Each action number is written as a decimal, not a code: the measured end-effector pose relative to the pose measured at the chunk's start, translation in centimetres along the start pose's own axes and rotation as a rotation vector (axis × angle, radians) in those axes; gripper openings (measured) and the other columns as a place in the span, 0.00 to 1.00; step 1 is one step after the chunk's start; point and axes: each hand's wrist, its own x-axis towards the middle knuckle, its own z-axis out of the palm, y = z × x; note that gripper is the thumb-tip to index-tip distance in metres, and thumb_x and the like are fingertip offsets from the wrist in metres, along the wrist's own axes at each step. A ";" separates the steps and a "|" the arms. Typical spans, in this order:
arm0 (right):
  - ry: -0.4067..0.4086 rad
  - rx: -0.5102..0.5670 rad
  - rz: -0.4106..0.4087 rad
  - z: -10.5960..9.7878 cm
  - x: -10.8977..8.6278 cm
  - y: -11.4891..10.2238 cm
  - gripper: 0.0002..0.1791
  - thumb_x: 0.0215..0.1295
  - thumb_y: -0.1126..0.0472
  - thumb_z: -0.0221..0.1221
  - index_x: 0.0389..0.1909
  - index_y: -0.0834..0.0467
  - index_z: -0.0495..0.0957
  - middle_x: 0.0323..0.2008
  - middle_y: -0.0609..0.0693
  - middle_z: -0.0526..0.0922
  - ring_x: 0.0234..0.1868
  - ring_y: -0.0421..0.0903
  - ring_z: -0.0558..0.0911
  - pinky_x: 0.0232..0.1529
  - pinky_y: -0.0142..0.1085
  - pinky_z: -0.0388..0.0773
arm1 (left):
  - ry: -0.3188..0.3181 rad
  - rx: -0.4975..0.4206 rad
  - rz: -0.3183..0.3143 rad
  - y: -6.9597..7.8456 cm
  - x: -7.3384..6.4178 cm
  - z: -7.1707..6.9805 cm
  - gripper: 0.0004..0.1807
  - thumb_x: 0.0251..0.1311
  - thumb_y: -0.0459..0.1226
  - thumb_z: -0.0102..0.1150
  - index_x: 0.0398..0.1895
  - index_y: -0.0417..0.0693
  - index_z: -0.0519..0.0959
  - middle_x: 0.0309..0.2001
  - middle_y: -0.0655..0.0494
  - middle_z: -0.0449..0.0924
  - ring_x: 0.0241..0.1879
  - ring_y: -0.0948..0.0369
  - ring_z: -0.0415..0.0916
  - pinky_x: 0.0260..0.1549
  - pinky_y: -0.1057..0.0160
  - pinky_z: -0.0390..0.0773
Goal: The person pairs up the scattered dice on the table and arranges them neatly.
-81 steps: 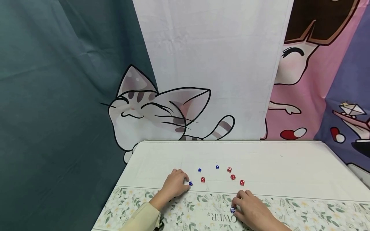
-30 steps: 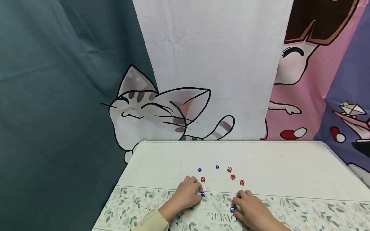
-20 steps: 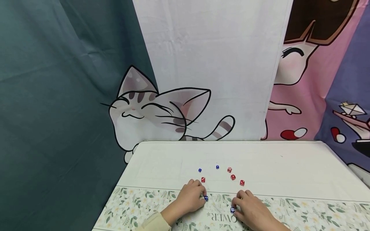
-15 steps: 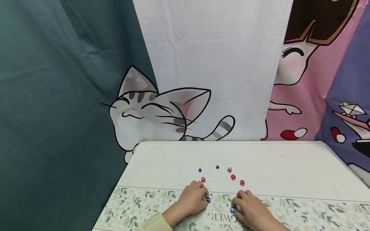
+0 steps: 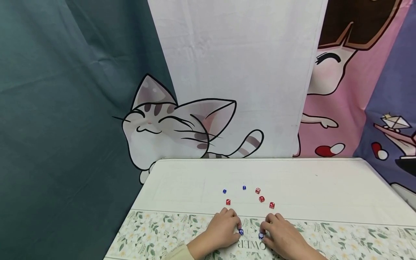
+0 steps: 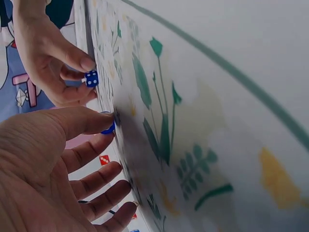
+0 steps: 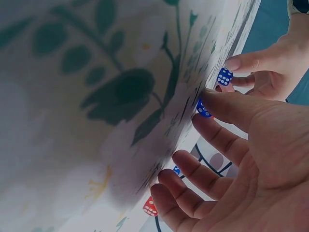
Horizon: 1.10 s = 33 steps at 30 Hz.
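Note:
My left hand (image 5: pixel 223 229) pinches a blue die (image 5: pixel 241 232) between thumb and index finger, low over the floral strip of the table; its other fingers spread loosely. A short gap to the right, my right hand (image 5: pixel 282 234) pinches a second blue die (image 5: pixel 261 235) the same way. In the left wrist view the die in the left hand is mostly covered by the thumb, while the right hand's die (image 6: pixel 91 79) shows its white pips. The right wrist view shows both, the left hand's die (image 7: pixel 224 77) just beyond the right hand's.
Beyond the hands on the white table (image 5: pixel 312 187) lie two blue dice, one at left (image 5: pixel 224 191) and another blue die (image 5: pixel 244 187) near the middle. Several red dice lie around them, including a red die (image 5: pixel 228 202) and a red die (image 5: pixel 272 205). Printed curtains (image 5: pixel 240 72) hang behind.
My left hand has drawn its blue die from the white area toward me and to the right, close to the right hand's die. The right hand has stayed put.

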 end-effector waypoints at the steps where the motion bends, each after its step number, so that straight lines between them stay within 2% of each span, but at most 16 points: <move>1: 0.001 -0.001 -0.001 0.0 0.0 0.0 0.07 0.52 0.46 0.64 0.28 0.38 0.74 0.34 0.37 0.70 0.33 0.39 0.65 0.31 0.38 0.67 | 0.002 0.004 0.007 0.1 0.0 0.1 0.06 0.46 0.46 0.66 0.25 0.65 0.76 0.34 0.70 0.68 0.33 0.68 0.60 0.29 0.67 0.62; 23: 0.019 0.003 -0.029 0.0 0.0 0.0 0.08 0.51 0.48 0.64 0.28 0.39 0.74 0.34 0.38 0.69 0.33 0.39 0.65 0.29 0.37 0.65 | -0.044 0.002 0.062 1.7 0.6 0.4 0.08 0.45 0.48 0.66 0.24 0.68 0.74 0.35 0.71 0.68 0.34 0.69 0.59 0.31 0.68 0.61; 33: -0.021 0.040 -0.004 0.1 0.3 -0.3 0.09 0.49 0.46 0.66 0.28 0.38 0.74 0.35 0.38 0.69 0.34 0.40 0.65 0.30 0.38 0.65 | -0.035 0.015 0.091 2.2 0.6 0.6 0.08 0.45 0.48 0.65 0.25 0.68 0.74 0.36 0.71 0.68 0.34 0.69 0.59 0.32 0.68 0.62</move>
